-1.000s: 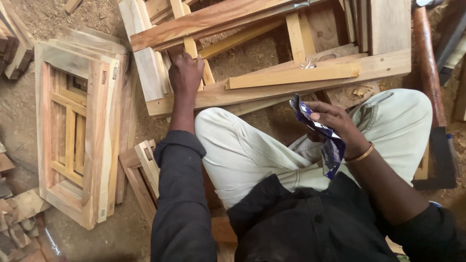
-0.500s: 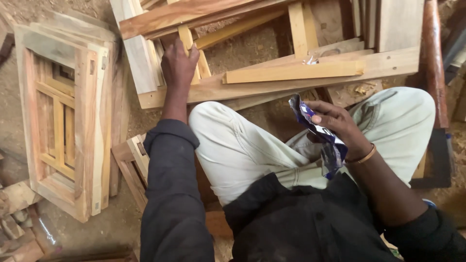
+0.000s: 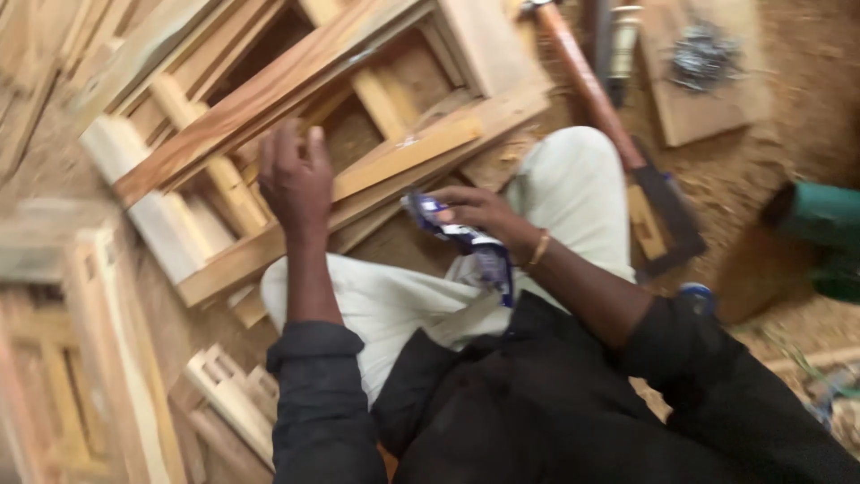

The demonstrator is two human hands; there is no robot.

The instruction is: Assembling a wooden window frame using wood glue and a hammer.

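Note:
My left hand (image 3: pixel 296 175) is raised over the wooden frame (image 3: pixel 358 125), fingers loosely spread, with nothing in it. My right hand (image 3: pixel 484 211) rests over my pale trouser knee and is shut on a crumpled blue and white plastic packet (image 3: pixel 466 242). A gold bangle sits on that wrist. The frame of light planks lies on the sawdust floor in front of my knees, with a reddish-brown batten (image 3: pixel 260 99) laid diagonally across it. The picture is blurred by head motion.
A second wooden frame (image 3: pixel 81 358) lies on the left. A long wooden-handled tool (image 3: pixel 596 99) with a dark blade lies to the right, beside a board (image 3: pixel 699 72) carrying a pile of nails. A green object (image 3: pixel 820 233) sits at the far right.
The view has swung right and tilted. My left hand has lifted off the frame's plank and hangs above it. My right hand still holds the packet at my knee.

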